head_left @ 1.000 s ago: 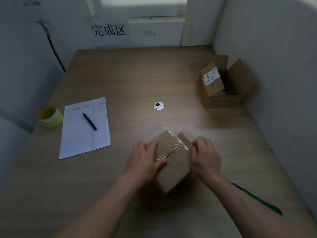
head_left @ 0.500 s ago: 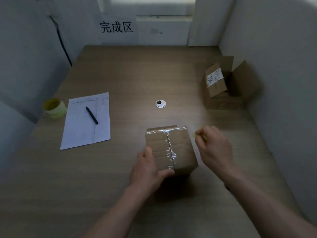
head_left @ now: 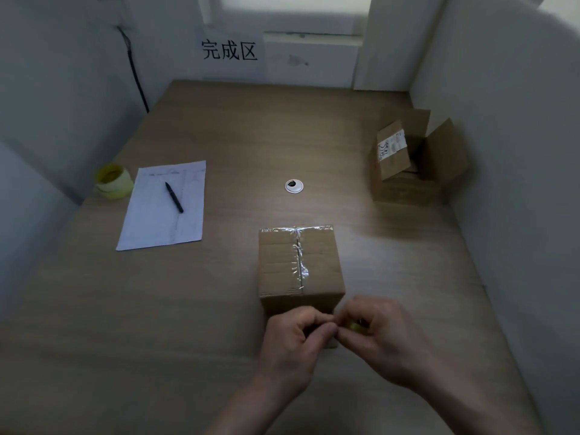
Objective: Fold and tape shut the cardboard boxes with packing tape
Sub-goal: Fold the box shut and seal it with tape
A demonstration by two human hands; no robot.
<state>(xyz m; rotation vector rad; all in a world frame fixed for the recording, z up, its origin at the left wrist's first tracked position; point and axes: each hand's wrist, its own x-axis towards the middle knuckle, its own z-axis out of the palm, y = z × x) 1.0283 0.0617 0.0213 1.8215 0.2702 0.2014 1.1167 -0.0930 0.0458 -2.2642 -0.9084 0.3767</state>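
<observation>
At the near centre of the surface point(head_left: 219, 309), the cardboard box point(head_left: 299, 262) is seen squared up and standing free, its top seam covered by clear tape point(head_left: 298, 255); a second ago it was tilted and gripped on both sides. The left hand point(head_left: 295, 343) and right hand point(head_left: 383, 337) have been withdrawn to 6 o'clock of it, fingertips pinched together on a small yellow item point(head_left: 356, 327), probably a tape roll or its loose end. One more strip is judged likely. An open box point(head_left: 408, 164) waits at 2 o'clock, untaped.
</observation>
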